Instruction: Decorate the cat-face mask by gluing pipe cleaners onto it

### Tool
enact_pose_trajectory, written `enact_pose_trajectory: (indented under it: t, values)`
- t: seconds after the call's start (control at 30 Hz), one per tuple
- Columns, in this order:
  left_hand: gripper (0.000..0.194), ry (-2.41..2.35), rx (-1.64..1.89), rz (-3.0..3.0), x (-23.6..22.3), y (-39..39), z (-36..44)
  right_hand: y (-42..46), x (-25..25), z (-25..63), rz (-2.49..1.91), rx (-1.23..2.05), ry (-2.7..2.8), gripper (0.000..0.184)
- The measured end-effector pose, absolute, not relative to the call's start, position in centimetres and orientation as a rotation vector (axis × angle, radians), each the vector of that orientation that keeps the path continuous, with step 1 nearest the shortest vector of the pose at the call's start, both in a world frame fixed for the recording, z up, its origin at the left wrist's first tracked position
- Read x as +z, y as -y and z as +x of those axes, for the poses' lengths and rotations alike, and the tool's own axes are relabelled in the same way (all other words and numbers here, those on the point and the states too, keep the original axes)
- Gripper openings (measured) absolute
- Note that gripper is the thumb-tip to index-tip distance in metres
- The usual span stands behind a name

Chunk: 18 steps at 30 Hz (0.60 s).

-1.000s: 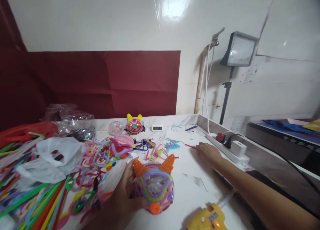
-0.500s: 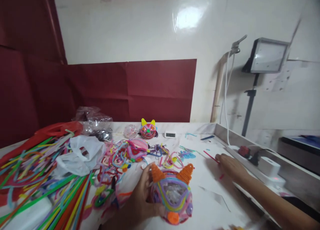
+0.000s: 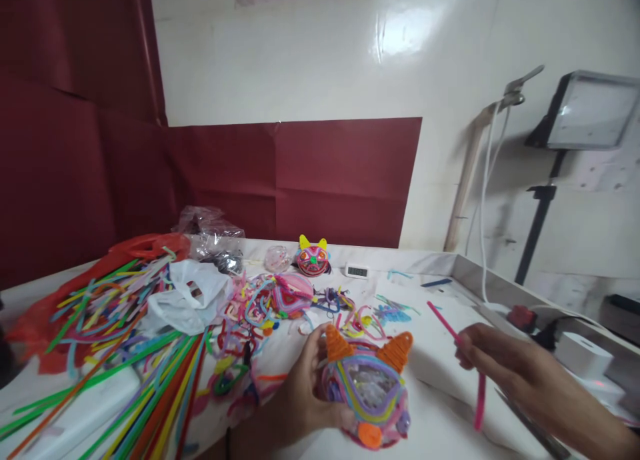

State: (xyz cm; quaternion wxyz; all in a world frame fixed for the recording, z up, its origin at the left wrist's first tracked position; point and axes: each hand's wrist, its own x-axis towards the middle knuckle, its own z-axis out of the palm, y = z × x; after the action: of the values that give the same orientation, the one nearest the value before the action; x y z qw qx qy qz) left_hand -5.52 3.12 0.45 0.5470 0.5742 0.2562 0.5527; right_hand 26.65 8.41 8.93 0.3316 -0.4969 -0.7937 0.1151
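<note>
Orange-eared piece [image 3: 370, 390] is on or just over the worktop [image 3: 410, 259], left hand [image 3: 300, 400] gripping its side. Looks light, ears probably bendy, so hold the body. Right hand [image 3: 505, 360] pinches a pink strip [image 3: 481, 400], likely soft and flexible.

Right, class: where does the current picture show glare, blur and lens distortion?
Head view: a bright glare patch on the glossy wall; head view: the right hand and pink strip look soft-edged; head view: the lamp near the right edge looks stretched, probably by a wide lens.
</note>
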Motion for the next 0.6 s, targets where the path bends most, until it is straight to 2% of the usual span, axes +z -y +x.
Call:
enact_pose_trajectory:
  t: [0.07, 0.13, 0.6]
  values:
    - [0.119, -0.593, 1.311, 1.36, 0.7, -3.1, -5.4, -6.7, 9.7, 25.5, -1.238, 0.533, 2.11, 0.037]
    - [0.115, -0.571, 1.312, 1.348, 0.7, -3.1, -5.3, -5.3, 10.2, 24.4, -1.211, 0.595, 2.118, 0.037]
    - [0.113, -0.584, 1.311, 1.423, -0.2, -3.5, -5.8, -2.5, 11.0, 19.9, -0.957, 0.238, 2.451, 0.027]
